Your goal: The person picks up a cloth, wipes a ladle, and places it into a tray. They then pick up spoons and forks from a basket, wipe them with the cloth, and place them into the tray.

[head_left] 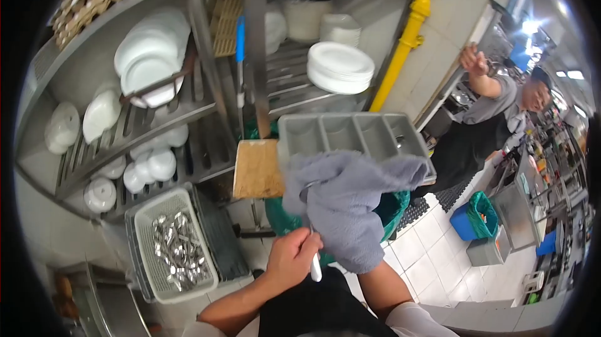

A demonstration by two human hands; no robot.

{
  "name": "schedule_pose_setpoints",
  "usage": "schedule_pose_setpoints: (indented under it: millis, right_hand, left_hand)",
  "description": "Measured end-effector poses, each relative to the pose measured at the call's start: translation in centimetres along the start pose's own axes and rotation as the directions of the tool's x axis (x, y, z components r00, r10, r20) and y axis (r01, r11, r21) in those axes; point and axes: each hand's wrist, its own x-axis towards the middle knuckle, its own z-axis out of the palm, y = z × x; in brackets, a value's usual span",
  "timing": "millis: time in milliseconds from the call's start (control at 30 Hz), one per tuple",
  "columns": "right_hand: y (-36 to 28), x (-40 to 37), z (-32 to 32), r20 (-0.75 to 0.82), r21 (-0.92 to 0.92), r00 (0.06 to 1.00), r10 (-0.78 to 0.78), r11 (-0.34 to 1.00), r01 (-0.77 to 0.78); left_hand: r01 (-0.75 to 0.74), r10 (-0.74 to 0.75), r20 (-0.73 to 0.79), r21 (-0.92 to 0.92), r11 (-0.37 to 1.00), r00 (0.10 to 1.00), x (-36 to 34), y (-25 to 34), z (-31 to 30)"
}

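My left hand is closed around the handle of a metal spoon, its fingers pinched together near the middle. The spoon's upper end lies against a grey cloth, partly hidden by the folds. My right forearm goes up under that cloth, which drapes over and covers the right hand and is held up by it. Just beyond the cloth is a grey cutlery tray with several long compartments. A small shiny piece shows in its rightmost compartment.
A pale basket of cutlery stands low on the left. Metal shelves hold stacked white plates and bowls. A wooden board adjoins the tray. Below is a green-lined bin. A co-worker stands at right with one arm raised.
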Motion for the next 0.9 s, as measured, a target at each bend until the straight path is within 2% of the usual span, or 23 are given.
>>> schedule_pose_setpoints:
  millis: [33,100,133,167,200,267,333,400,467,500,533,600,733,800,833,867,900]
  right_hand:
    - [0.3,0.1,-0.1,-0.017,0.004,1.0,0.006,1.0,-0.006]
    - [0.8,0.0,-0.7,-0.043,0.01,0.999,0.018,1.0,-0.017]
    - [1.0,-0.2,-0.8,-0.053,0.024,0.998,0.025,0.999,-0.024]
    - [1.1,-0.3,-0.8,-0.06,0.041,0.998,0.035,0.999,-0.033]
    - [1.1,-0.5,-0.7,-0.066,0.065,0.997,0.04,0.997,-0.036]
    - [1.2,-1.1,-0.7,-0.079,0.112,0.996,0.05,0.993,-0.041]
    - [1.3,-2.0,-0.1,-0.079,0.168,0.996,0.043,0.985,-0.029]
    - [1.1,-3.3,0.5,-0.055,0.219,0.998,0.031,0.976,-0.018]
    - [0.9,-4.4,1.0,-0.007,0.287,1.0,0.019,0.958,-0.016]
    - [1.0,-4.6,1.1,0.014,0.31,1.0,0.01,0.951,-0.014]
    - [1.1,-5.2,1.1,0.039,0.334,0.999,-0.003,0.943,-0.01]
    - [1.4,-6.2,0.9,0.085,0.374,0.996,-0.033,0.927,-0.001]
    - [2.7,-7.7,1.0,0.147,0.492,0.98,-0.133,0.869,0.045]
    - [1.2,-6.7,-1.1,0.148,0.517,0.974,-0.169,0.853,0.069]
    - [-1.8,-4.9,-4.6,0.269,0.354,0.963,0.005,0.929,-0.104]
    - [-3.4,-4.1,-6.4,0.356,0.167,0.914,0.193,0.95,-0.266]
    - [-3.2,-4.1,-6.5,0.387,0.121,0.903,0.187,0.96,-0.251]
  left_hand:
    - [-0.034,0.034,0.026,0.006,0.999,0.999,0.0,0.1,0.0]
    - [-0.237,0.235,0.042,0.066,0.969,0.971,-0.6,-0.3,0.2]
    - [-0.25,0.244,0.081,0.069,0.966,0.966,-0.5,-0.2,0.6]
    - [-0.472,0.488,-0.021,0.226,0.852,0.872,-0.4,0.0,1.1]
    - [-0.637,0.715,-0.084,0.391,0.665,0.694,-0.1,0.1,1.4]
    - [-0.703,0.763,0.02,0.404,0.585,0.646,-0.2,-0.2,1.6]
    - [-0.808,0.827,0.17,0.384,0.446,0.537,0.7,0.2,2.5]
    - [-0.876,0.881,0.195,0.325,0.357,0.431,1.5,1.1,3.6]
    - [-0.91,0.89,0.259,0.282,0.303,0.376,1.7,1.2,3.9]
    - [-0.91,0.914,0.188,0.289,0.298,0.359,2.0,1.2,4.5]
    - [-0.916,0.918,0.193,0.283,0.285,0.345,2.4,0.7,4.8]
    - [-0.858,0.885,0.039,0.27,0.438,0.464,2.7,0.3,5.0]
    - [-0.885,0.911,0.011,0.244,0.397,0.412,3.9,1.9,4.0]
    - [-0.835,0.845,-0.086,0.127,0.535,0.528,4.3,2.1,2.9]
    - [-0.821,0.82,-0.164,0.083,0.566,0.548,4.5,2.8,2.8]
    - [-0.82,0.82,-0.162,0.086,0.567,0.55,4.5,3.3,2.2]
    - [-0.732,0.719,-0.15,-0.065,0.678,0.679,4.7,3.8,1.5]
